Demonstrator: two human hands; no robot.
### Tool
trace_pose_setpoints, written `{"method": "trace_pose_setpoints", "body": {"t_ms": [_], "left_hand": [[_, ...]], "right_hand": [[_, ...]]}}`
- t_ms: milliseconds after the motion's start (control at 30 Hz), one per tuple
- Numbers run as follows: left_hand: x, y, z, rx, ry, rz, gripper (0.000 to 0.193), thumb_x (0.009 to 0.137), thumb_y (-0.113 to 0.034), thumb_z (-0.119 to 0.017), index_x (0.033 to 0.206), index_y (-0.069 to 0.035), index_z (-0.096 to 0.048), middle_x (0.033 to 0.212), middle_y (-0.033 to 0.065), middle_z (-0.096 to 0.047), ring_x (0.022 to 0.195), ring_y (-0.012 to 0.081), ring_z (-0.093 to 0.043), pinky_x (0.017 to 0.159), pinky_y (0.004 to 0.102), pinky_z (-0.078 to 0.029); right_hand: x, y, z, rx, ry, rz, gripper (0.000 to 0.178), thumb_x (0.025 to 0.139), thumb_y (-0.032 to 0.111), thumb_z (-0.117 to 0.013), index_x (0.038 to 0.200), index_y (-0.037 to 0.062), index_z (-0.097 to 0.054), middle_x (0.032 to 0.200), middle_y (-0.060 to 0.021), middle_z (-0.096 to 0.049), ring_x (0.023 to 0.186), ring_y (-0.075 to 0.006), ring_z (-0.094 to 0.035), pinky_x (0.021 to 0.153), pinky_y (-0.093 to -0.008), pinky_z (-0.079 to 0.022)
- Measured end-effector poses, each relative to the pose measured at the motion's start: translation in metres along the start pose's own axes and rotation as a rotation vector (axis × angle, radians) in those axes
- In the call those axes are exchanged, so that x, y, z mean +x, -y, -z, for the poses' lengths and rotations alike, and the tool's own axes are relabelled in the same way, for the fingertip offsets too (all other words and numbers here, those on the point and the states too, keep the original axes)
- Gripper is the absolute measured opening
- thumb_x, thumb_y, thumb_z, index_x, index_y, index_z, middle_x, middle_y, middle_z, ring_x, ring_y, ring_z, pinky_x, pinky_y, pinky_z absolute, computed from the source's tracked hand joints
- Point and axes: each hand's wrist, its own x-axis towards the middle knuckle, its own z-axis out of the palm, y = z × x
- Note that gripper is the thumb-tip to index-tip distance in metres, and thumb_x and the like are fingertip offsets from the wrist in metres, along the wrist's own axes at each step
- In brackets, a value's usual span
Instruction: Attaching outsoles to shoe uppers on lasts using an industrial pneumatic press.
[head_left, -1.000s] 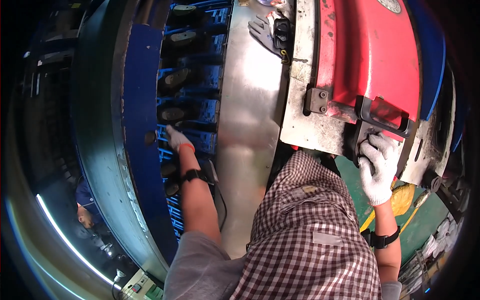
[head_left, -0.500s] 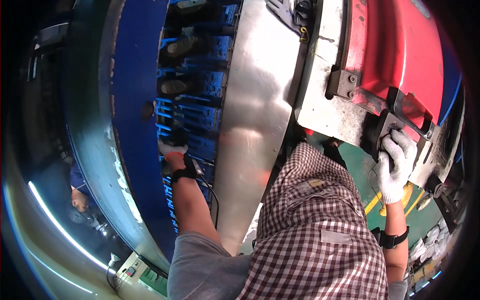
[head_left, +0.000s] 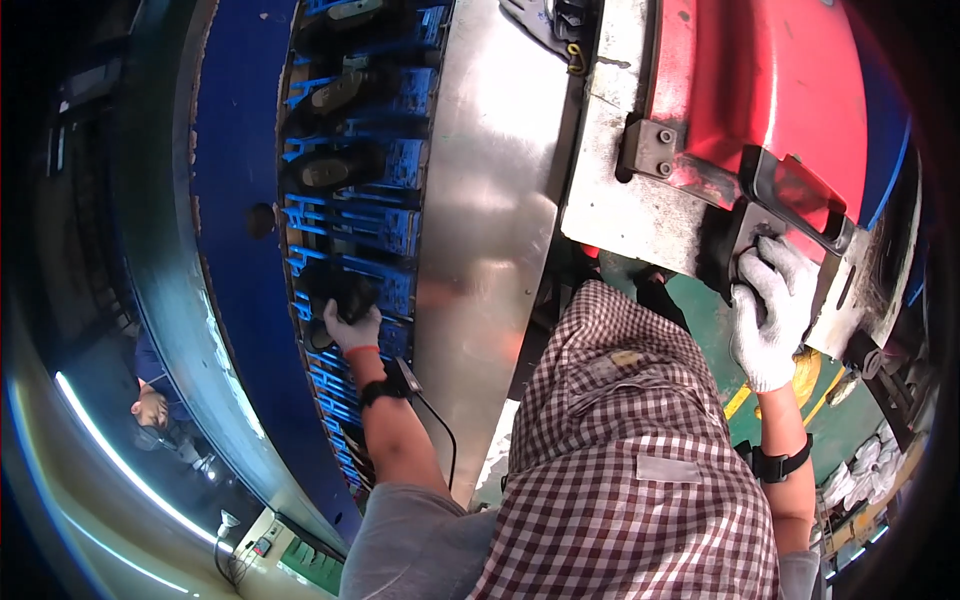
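Observation:
My left hand (head_left: 352,330), in a white glove with an orange cuff, is at the blue slatted rack (head_left: 402,170). Its fingers are closed on a black shoe (head_left: 345,290), which is dark and partly hidden in shadow. Farther along the rack lie several dark shoes (head_left: 330,172) with paler middles. On my right, my right hand (head_left: 775,315), gloved in white, curls its fingers over a dark block-like piece (head_left: 748,232) at the corner of the red machine (head_left: 800,90). A black bracket (head_left: 790,195) sits just beyond those fingers. What lies under the palm is hidden.
A shiny metal panel (head_left: 485,230) runs between rack and machine. Grey gloves (head_left: 540,22) lie at its far end. A blue wall (head_left: 240,150) edges the rack. Another person (head_left: 152,405) is at the far left. White cloths (head_left: 862,468) are piled lower right.
My left hand has come back from deeper in the rack toward me, bringing the black shoe with it. My right hand stays on the dark piece. The whole view has shifted slightly.

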Motion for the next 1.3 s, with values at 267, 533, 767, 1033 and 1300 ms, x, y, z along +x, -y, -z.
{"method": "trace_pose_setpoints", "body": {"t_ms": [267,533,767,1033,1300], "left_hand": [[-0.156,0.059,-0.077,-0.470,0.327,0.198,0.069,0.078,-0.031,-0.069,0.139,-0.002,-0.057,0.137,0.0178,-0.061,0.124,0.0376,-0.058,0.110,0.0587,-0.042],[-0.286,0.096,-0.187,0.088,1.036,0.288,0.110,0.067,-0.024,-0.087,0.159,-0.002,-0.032,0.150,0.0289,-0.047,0.136,0.0494,-0.049,0.118,0.0558,-0.042],[-0.377,0.186,-0.255,0.356,1.343,0.243,0.104,0.073,-0.023,-0.083,0.159,0.000,-0.029,0.154,0.0225,-0.047,0.141,0.0387,-0.049,0.122,0.0502,-0.038],[-0.499,0.234,-0.354,0.903,1.640,-0.461,0.104,0.087,-0.052,-0.079,0.162,0.001,-0.028,0.159,0.0195,-0.044,0.150,0.0299,-0.040,0.124,0.0425,-0.027],[-0.598,0.249,-0.448,0.743,1.747,-0.797,0.071,0.093,-0.015,-0.071,0.156,-0.002,-0.042,0.151,0.0151,-0.053,0.144,0.0248,-0.047,0.121,0.0403,-0.034]], "right_hand": [[0.003,0.000,0.001,0.022,-0.053,0.031,0.033,0.076,0.007,-0.075,0.108,0.0124,-0.073,0.121,-0.0126,-0.067,0.119,-0.0383,-0.061,0.104,-0.0500,-0.045],[0.003,-0.007,0.017,0.284,-0.049,0.083,0.035,0.080,0.016,-0.076,0.115,0.0088,-0.072,0.123,-0.0138,-0.068,0.118,-0.0357,-0.061,0.105,-0.0486,-0.044],[-0.008,0.009,0.091,1.343,0.333,-0.122,0.103,0.083,0.004,-0.066,0.167,0.0016,-0.007,0.173,-0.0218,-0.012,0.161,-0.0292,-0.008,0.128,-0.0359,-0.011],[-0.092,-0.114,0.173,0.996,-0.242,-0.478,0.100,0.081,0.047,-0.076,0.160,0.0005,-0.036,0.163,-0.0177,-0.038,0.152,-0.0270,-0.034,0.126,-0.0382,-0.022],[-0.052,-0.269,0.217,0.053,-0.460,-0.843,0.081,0.076,0.044,-0.074,0.150,0.0181,-0.055,0.141,-0.0267,-0.054,0.127,-0.0429,-0.059,0.109,-0.0450,-0.048]]}}
